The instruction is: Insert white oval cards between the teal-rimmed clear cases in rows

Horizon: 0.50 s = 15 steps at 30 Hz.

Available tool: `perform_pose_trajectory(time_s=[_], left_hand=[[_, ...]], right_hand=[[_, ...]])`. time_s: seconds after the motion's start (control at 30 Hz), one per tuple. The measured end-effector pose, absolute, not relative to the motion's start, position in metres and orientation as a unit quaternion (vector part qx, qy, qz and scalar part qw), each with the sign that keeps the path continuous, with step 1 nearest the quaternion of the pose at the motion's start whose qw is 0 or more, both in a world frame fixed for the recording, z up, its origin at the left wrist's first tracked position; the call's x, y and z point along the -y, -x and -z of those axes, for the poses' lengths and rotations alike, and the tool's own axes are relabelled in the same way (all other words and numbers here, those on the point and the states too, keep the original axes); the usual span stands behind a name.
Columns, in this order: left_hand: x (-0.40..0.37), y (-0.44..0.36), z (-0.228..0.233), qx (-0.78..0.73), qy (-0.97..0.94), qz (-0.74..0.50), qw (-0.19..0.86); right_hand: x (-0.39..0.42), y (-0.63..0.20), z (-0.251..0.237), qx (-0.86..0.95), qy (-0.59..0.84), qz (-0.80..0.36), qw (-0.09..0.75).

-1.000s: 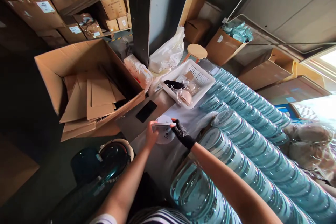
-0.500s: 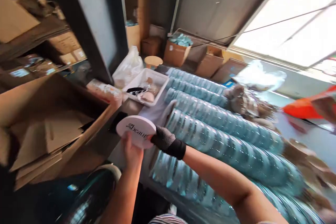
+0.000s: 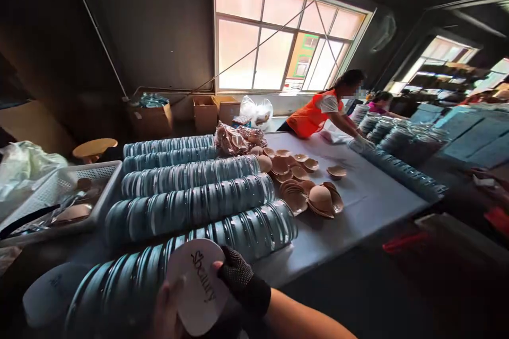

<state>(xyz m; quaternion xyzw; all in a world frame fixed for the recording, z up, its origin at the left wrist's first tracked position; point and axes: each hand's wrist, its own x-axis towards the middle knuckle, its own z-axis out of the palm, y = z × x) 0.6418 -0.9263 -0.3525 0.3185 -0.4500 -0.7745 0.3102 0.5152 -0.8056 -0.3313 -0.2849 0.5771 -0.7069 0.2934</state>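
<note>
A white, flat, rounded card [image 3: 194, 280] with black script lettering is tilted up in front of me, low in the head view. My right hand [image 3: 240, 278], in a black fingerless glove with pale dots, grips its right edge, with the thumb over the printed face. My bare left hand [image 3: 167, 299] is dim and partly smeared; its fingers hold the card's left edge. Just behind the card lies the nearest row of stacked clear, bluish round packs [image 3: 222, 235]. Another pale oval piece with dark lettering [image 3: 51, 291] rests at the lower left.
Further rows of packs [image 3: 191, 196] lie on the pale table [image 3: 358, 212], beside beige moulded cups [image 3: 320, 198] and a wrapped bundle [image 3: 238, 137]. A white plastic basket [image 3: 107, 169] stands left, near a round stool [image 3: 94, 147]. Across the table, a person in an orange vest [image 3: 314, 116] reaches toward another row.
My view has swung right and up, bringing the window, the cups and the co-worker into sight. Both my hands still hold the card, which is now turned more upright.
</note>
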Motion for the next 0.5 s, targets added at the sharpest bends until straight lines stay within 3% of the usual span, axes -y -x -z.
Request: perform_pose_trajectory(time_s=[0.2,0.33,0.5], left_hand=[[0.892,-0.629,0.35,0.522,-0.261,0.806,0.099],[0.891,-0.605,0.346,0.573,-0.219,0.788,0.05],[0.896,-0.593,0.336,0.633,-0.177,0.754,-0.01]], right_hand=[[0.724,-0.505,0.348,-0.438,0.253,0.739,0.444],[0.704,-0.484,0.362,-0.528,0.227,0.718,0.393],[0.692,-0.46,0.359,-0.533,0.262,0.673,0.441]])
